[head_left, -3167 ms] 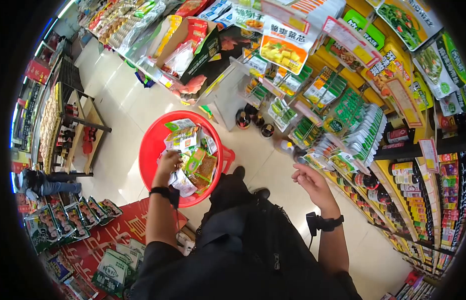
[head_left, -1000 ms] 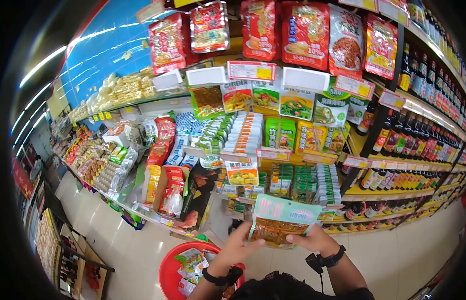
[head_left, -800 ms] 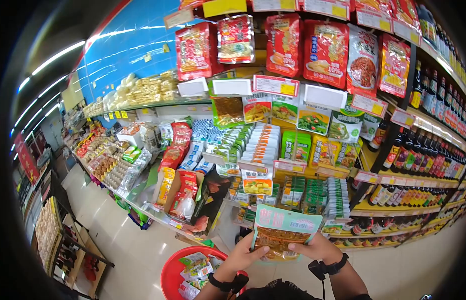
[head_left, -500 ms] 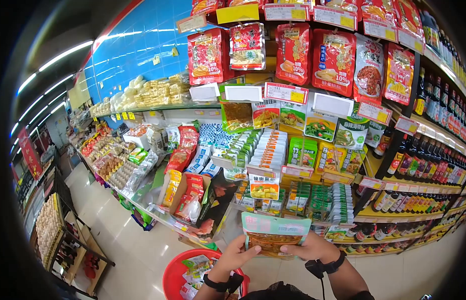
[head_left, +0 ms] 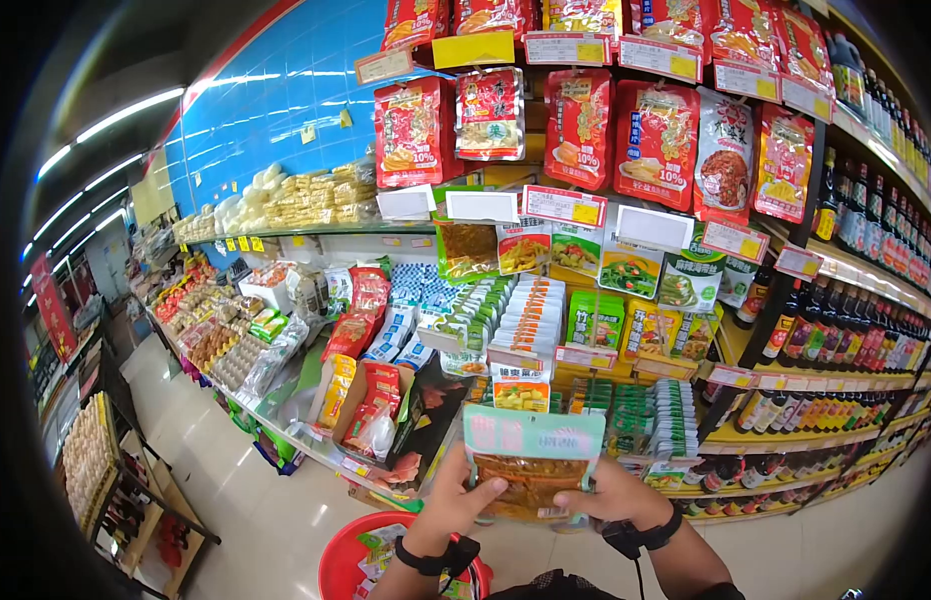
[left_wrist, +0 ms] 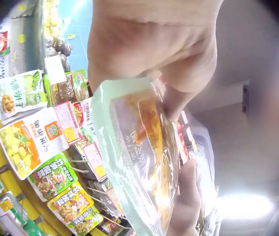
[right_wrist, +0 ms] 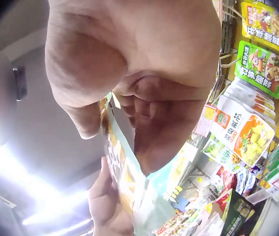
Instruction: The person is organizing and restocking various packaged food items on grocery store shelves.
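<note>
Gripped at opposite sides by left hand and right hand, flat mint-green-and-clear plastic pouch of brown food seems light, pliable, slick, best held there.

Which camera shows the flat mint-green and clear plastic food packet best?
Head view: the packet is broadside, showing green top and brown contents. Left wrist: larger but slanted, glaring. Right wrist: a narrow, steeply angled strip.
</note>
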Demonstrator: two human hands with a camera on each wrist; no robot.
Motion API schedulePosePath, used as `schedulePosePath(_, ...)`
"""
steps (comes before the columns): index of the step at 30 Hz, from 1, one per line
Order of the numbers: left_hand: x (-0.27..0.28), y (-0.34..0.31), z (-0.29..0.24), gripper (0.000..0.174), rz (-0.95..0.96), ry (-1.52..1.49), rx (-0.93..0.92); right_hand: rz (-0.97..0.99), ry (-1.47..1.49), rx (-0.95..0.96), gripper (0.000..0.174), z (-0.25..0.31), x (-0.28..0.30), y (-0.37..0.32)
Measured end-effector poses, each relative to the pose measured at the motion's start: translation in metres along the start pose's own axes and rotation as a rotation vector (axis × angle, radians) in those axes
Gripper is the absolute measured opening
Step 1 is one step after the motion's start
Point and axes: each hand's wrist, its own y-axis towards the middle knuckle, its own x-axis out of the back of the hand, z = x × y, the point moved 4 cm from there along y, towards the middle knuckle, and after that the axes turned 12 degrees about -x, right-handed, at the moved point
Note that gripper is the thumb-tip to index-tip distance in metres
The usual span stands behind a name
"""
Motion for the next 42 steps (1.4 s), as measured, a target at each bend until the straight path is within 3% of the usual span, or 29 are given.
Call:
schedulePosePath(5,0.024,0.046,-0.011,0.062,-0.098,0.067,-0.131,-0.034,0.265,-0.226,0.056,-0.037,0.010,-0.029)
schedulePosePath(10,0.048,0.099,-0.022,0.053,-0.110,0.112,-0.180,-0.122,0.165,-0.331,0.045,-0.115,0.009,-0.080)
schedulePosePath(12,0.060,0.114,-0.019,0.048,-0.131,0.151,-0.185,-0.132,0.190,-0.457,0.040,-0.170,0.003,-0.110)
schedulePosePath(15,0.069,0.131,-0.024,0.046,-0.225,0.087,-0.200,-0.069,-0.416,-0.713,0.042,-0.252,-0.007,-0.179)
schedulePosePath(16,0.070,0.130,-0.026,0.047,-0.278,0.074,-0.215,-0.118,-0.192,-0.820,0.043,-0.298,-0.016,-0.209)
schedulePosePath(17,0.069,0.127,-0.032,0.047,-0.332,0.061,-0.231,-0.127,0.240,-1.009,0.051,-0.287,-0.021,-0.223)
schedulePosePath(19,0.061,0.119,-0.037,0.048,-0.381,0.131,-0.302,-0.333,0.350,-0.831,0.043,-0.246,-0.027,-0.226)
schedulePosePath(21,0.036,0.103,-0.031,0.050,-0.363,0.299,-0.380,-0.190,0.639,-0.606,0.069,-0.244,-0.007,-0.194)
schedulePosePath(23,0.004,0.090,-0.031,0.040,-0.298,0.503,-0.432,-0.225,0.352,-0.351,0.084,-0.120,0.012,-0.116)
schedulePosePath(24,-0.013,0.081,-0.031,0.028,-0.253,0.604,-0.570,-0.297,0.365,-0.237,0.089,-0.064,0.015,-0.086)
schedulePosePath(25,-0.032,0.077,-0.034,0.021,-0.132,0.666,-0.683,-0.366,0.376,-0.120,0.093,-0.021,0.015,-0.062)
schedulePosePath(27,-0.068,0.062,-0.037,0.019,0.010,0.633,-0.815,-0.241,0.380,0.116,0.100,0.024,0.009,-0.020)
schedulePosePath(28,-0.081,0.053,-0.017,0.025,0.162,0.546,-0.839,-0.167,0.147,0.008,0.093,0.016,0.009,-0.019)
schedulePosePath(29,-0.089,0.040,-0.019,0.037,0.183,0.601,-0.809,-0.179,0.285,-0.094,0.074,0.007,-0.001,-0.022)
schedulePosePath(31,-0.089,0.028,-0.011,0.044,0.104,0.528,-0.694,-0.403,0.279,-0.027,0.058,-0.003,-0.005,-0.017)
schedulePosePath(33,-0.077,0.026,-0.007,0.037,0.162,0.459,-0.646,-0.594,0.526,-0.045,0.048,0.001,-0.011,-0.010)
schedulePosePath(34,-0.071,0.021,-0.004,0.033,0.197,0.418,-0.617,-0.548,0.620,-0.093,0.042,-0.009,-0.009,-0.009)
schedulePosePath(37,-0.038,0.014,0.011,0.037,0.205,0.370,-0.639,-0.579,0.577,-0.198,0.041,-0.023,-0.009,0.003)
schedulePosePath(38,-0.023,0.018,0.020,0.041,0.251,0.466,-0.725,-0.610,0.590,-0.203,0.040,-0.020,-0.014,0.006)
schedulePosePath(41,0.022,0.013,0.005,0.048,-0.058,0.806,-0.460,-0.587,0.324,-0.393,0.050,-0.035,-0.011,0.002)
schedulePosePath(42,0.031,0.011,0.012,0.052,-0.096,0.620,-0.355,-0.529,0.360,-0.367,0.053,-0.034,-0.017,0.009)
